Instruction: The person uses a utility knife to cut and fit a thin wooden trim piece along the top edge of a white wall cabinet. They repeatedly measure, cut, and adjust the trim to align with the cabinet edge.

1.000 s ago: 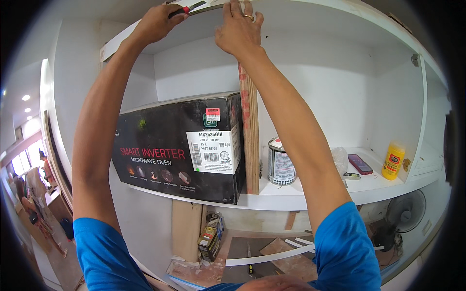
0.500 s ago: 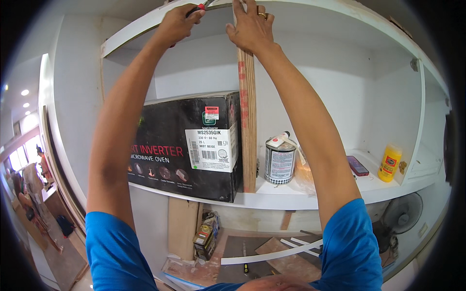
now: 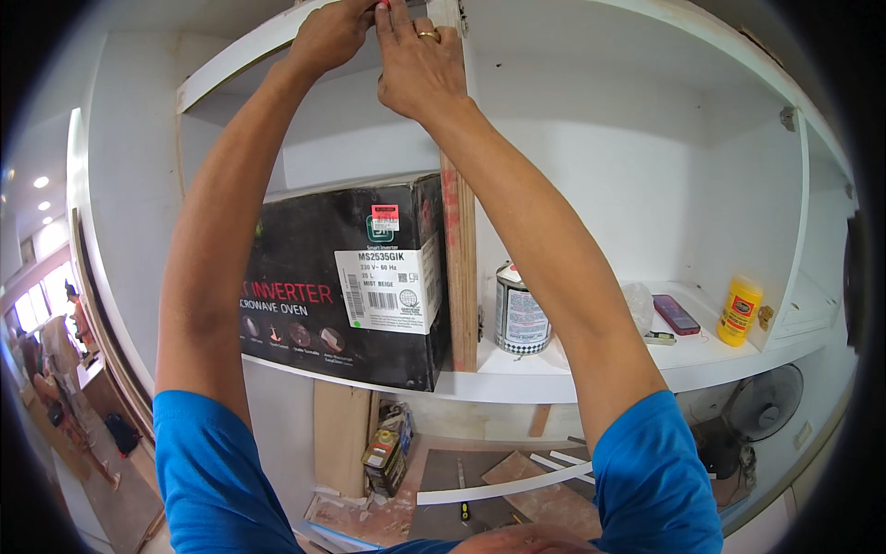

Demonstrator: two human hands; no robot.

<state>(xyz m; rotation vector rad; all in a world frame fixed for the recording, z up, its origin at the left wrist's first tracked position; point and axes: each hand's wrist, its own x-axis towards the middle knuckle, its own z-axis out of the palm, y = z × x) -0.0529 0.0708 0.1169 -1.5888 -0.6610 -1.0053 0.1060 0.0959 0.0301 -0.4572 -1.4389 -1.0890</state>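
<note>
Both my arms reach up to the top front edge of a white cabinet (image 3: 249, 54). My left hand (image 3: 330, 39) is closed around a tool with a red-and-black handle; only a bit of red (image 3: 382, 6) shows now, and the rest is hidden or out of frame. Close beside it, my right hand (image 3: 420, 74) has its index and middle fingers stretched up toward the red part, the thumb apart. Its fingertips are partly cut off by the upper edge. Under my right wrist stands the upright plywood-edged divider (image 3: 459, 268), with red marks.
Left of the divider sits a black microwave box (image 3: 323, 212). The right shelf holds a can (image 3: 522, 319), a phone (image 3: 676, 315) and a yellow bottle (image 3: 739, 312). Below are a fan (image 3: 764, 406), a tin (image 3: 384, 457), white strips (image 3: 503, 491) and a screwdriver (image 3: 464, 510).
My right hand has moved left from the divider's top to beside my left hand. The left hand and its tool have shifted slightly up, and the view has shifted a little.
</note>
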